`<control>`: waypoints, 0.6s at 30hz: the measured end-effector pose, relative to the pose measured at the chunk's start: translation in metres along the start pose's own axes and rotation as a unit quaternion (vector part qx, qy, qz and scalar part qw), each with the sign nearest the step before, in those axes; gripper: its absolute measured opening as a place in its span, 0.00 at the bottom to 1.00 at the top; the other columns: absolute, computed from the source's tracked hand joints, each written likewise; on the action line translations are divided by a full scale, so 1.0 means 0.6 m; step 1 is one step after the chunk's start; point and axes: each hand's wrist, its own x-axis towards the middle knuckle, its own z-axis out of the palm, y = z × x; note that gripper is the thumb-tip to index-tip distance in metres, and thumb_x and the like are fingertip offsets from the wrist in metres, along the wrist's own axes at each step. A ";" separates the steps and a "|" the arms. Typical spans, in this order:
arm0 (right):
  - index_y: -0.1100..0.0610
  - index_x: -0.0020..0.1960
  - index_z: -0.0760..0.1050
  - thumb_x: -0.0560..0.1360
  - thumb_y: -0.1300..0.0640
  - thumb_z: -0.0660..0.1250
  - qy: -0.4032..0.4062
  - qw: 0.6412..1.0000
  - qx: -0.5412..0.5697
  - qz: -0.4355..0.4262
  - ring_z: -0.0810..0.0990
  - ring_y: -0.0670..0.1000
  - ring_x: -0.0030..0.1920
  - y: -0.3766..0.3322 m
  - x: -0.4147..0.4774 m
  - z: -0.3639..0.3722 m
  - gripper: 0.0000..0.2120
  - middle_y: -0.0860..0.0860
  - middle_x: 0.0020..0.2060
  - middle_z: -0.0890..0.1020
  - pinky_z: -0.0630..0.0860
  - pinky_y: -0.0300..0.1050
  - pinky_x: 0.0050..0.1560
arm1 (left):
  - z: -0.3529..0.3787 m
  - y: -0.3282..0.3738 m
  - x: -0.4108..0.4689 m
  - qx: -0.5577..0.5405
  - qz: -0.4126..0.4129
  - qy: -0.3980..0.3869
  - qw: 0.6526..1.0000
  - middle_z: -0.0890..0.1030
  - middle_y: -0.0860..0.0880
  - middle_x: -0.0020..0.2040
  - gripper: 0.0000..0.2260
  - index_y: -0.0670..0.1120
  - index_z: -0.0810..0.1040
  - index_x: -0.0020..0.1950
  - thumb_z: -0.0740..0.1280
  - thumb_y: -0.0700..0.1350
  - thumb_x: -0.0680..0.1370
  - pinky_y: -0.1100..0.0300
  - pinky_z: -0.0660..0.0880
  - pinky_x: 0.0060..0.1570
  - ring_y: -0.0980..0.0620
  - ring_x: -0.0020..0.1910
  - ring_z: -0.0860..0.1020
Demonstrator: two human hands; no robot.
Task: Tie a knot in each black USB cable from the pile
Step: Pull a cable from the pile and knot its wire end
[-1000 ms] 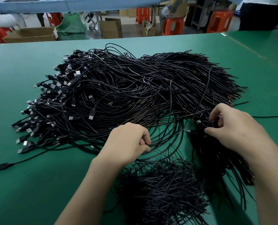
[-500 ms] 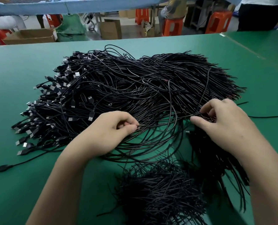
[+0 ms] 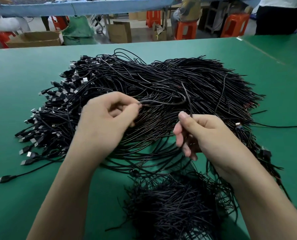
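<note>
A large pile of black USB cables [image 3: 161, 84] covers the middle of the green table [image 3: 23, 84], plugs fanned out on its left side. One black cable [image 3: 166, 102] is lifted above the pile in a loop. My left hand [image 3: 106, 122] pinches one part of it between thumb and forefinger. My right hand [image 3: 201, 134] grips the other part, and the cable's free end sticks up past my thumb, crossing over the loop. A smaller heap of black cables [image 3: 175, 208] lies near the table's front edge between my forearms.
Another bunch of cables [image 3: 258, 153] lies to the right of my right hand. Beyond the table's far edge are cardboard boxes [image 3: 35, 38], orange stools [image 3: 186, 30] and people. A second green table [image 3: 283, 47] adjoins at the back right.
Both hands rose from the pile's near edge, lifting one cable. The hands moved closer together and the cable now forms a loop between them with its end crossed over.
</note>
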 end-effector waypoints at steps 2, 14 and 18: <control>0.61 0.44 0.79 0.84 0.51 0.61 0.029 0.997 0.075 0.007 0.79 0.51 0.26 0.005 0.005 0.007 0.17 0.55 0.32 0.82 0.75 0.40 0.25 | -0.015 -0.012 0.007 0.000 -0.008 0.066 0.998 0.83 0.52 0.34 0.03 0.57 0.87 0.44 0.74 0.50 0.76 0.61 0.72 0.33 0.58 0.32 0.75; 0.56 0.77 0.67 0.82 0.44 0.63 -0.054 0.990 -0.092 0.088 0.88 0.49 0.47 0.030 0.012 0.026 0.28 0.48 0.64 0.80 0.83 0.53 0.54 | -0.007 0.004 0.000 -0.044 -0.022 -0.066 0.997 0.86 0.53 0.38 0.04 0.54 0.88 0.48 0.76 0.51 0.74 0.70 0.74 0.38 0.62 0.36 0.79; 0.56 0.45 0.81 0.82 0.36 0.54 0.022 0.898 -0.438 0.038 0.84 0.51 0.34 0.007 -0.006 0.004 0.27 0.53 0.35 0.85 0.81 0.55 0.44 | 0.030 0.008 -0.014 -0.038 -0.036 -0.141 0.989 0.84 0.44 0.41 0.02 0.53 0.87 0.48 0.77 0.46 0.76 0.61 0.74 0.38 0.54 0.36 0.76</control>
